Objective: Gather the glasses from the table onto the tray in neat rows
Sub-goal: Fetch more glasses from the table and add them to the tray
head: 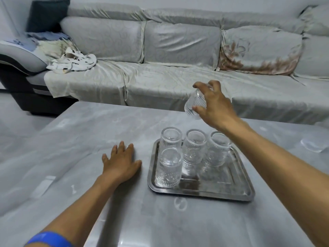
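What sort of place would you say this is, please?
Most likely a home living room: a long covered sofa with cushions, a low marble-look table before it, and laundry left on the seat.

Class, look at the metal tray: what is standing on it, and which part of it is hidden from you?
Four clear ribbed glasses stand on the tray: three in the far row, one nearer at the left. Its far rim is partly covered by the glasses and the right forearm.

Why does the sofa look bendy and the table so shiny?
Head view: the wide-angle lens curves the sofa toward the picture's edges; the glossy table and metal tray mirror the room light, so pale glare patches show; the glass in the right hand looks slightly smeared, while the glasses on the tray are sharper.
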`<state>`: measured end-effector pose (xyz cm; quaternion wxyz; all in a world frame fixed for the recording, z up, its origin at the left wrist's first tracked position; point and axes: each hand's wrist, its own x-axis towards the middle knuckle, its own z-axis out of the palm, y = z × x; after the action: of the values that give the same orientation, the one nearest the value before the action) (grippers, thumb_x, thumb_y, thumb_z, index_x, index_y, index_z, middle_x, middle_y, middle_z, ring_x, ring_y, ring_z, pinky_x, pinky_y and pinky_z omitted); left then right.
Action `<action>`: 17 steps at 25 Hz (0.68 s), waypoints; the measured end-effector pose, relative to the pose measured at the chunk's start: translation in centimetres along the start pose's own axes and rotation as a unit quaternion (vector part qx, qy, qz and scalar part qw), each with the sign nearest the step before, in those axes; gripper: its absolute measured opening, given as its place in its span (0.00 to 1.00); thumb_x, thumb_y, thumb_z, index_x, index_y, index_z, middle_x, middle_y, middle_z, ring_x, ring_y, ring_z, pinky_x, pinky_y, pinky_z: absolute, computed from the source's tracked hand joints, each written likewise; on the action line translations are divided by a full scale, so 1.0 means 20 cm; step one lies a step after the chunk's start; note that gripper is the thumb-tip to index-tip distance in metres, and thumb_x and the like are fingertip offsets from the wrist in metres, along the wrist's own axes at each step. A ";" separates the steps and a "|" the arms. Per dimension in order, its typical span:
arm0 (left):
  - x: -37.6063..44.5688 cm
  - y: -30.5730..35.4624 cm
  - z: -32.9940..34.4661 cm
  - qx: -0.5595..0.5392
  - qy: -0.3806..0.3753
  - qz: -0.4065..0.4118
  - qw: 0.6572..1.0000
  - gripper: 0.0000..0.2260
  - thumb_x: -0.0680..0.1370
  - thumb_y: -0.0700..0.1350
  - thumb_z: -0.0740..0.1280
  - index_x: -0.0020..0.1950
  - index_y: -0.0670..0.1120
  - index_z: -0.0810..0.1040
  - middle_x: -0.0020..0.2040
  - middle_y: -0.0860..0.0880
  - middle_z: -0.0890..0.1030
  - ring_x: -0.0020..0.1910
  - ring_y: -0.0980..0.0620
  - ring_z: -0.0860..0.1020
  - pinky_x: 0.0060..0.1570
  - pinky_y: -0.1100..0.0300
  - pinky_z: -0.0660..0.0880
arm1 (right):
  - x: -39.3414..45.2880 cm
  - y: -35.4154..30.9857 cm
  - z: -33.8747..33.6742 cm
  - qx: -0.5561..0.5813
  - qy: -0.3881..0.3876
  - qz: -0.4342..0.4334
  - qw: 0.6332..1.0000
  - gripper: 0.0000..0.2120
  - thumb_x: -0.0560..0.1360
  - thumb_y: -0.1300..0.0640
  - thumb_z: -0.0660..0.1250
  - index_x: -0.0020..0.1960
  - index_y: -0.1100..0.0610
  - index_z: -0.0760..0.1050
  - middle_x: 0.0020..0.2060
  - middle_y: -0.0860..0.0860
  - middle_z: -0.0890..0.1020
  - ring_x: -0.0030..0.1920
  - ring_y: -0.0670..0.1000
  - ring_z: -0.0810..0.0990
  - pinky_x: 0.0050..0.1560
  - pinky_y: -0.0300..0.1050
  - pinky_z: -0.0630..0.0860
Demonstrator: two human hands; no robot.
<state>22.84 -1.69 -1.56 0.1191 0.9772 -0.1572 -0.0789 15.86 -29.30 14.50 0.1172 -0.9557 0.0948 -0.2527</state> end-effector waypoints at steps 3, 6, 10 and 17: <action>-0.26 0.09 0.00 -0.001 0.029 0.054 0.998 0.35 0.73 0.55 0.60 0.77 0.56 0.50 0.79 0.49 0.52 0.77 0.48 0.52 0.72 0.37 0.44 | -0.29 -0.08 -0.18 0.025 -0.002 -0.013 1.000 0.30 0.72 0.51 0.71 0.71 0.44 0.65 0.71 0.56 0.63 0.63 0.63 0.74 0.59 0.55 0.72; -0.42 0.21 0.00 -0.078 -0.025 0.104 0.991 0.40 0.66 0.55 0.63 0.76 0.58 0.49 0.78 0.51 0.57 0.76 0.50 0.56 0.71 0.35 0.44 | -0.54 -0.10 -0.23 0.035 -0.048 0.006 0.998 0.31 0.71 0.48 0.72 0.72 0.42 0.64 0.73 0.55 0.63 0.64 0.62 0.74 0.60 0.55 0.73; -0.54 0.31 0.01 -0.095 -0.079 0.090 0.988 0.46 0.63 0.51 0.66 0.77 0.53 0.46 0.78 0.52 0.58 0.75 0.51 0.57 0.71 0.34 0.41 | -0.75 -0.11 -0.15 0.018 -0.120 0.020 0.992 0.32 0.71 0.49 0.72 0.72 0.41 0.65 0.70 0.55 0.64 0.62 0.61 0.76 0.58 0.54 0.74; -0.50 0.30 0.02 -0.076 -0.087 0.084 0.990 0.50 0.60 0.55 0.66 0.77 0.54 0.44 0.78 0.52 0.56 0.75 0.49 0.60 0.70 0.34 0.40 | -0.78 -0.11 0.07 0.012 -0.163 0.062 0.985 0.33 0.72 0.54 0.69 0.74 0.42 0.62 0.72 0.55 0.62 0.59 0.63 0.78 0.55 0.53 0.75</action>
<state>11.56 -4.04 0.87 0.1847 0.9381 -0.2418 -0.1654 3.53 -23.16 6.74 0.1580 -0.9749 0.1306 -0.0865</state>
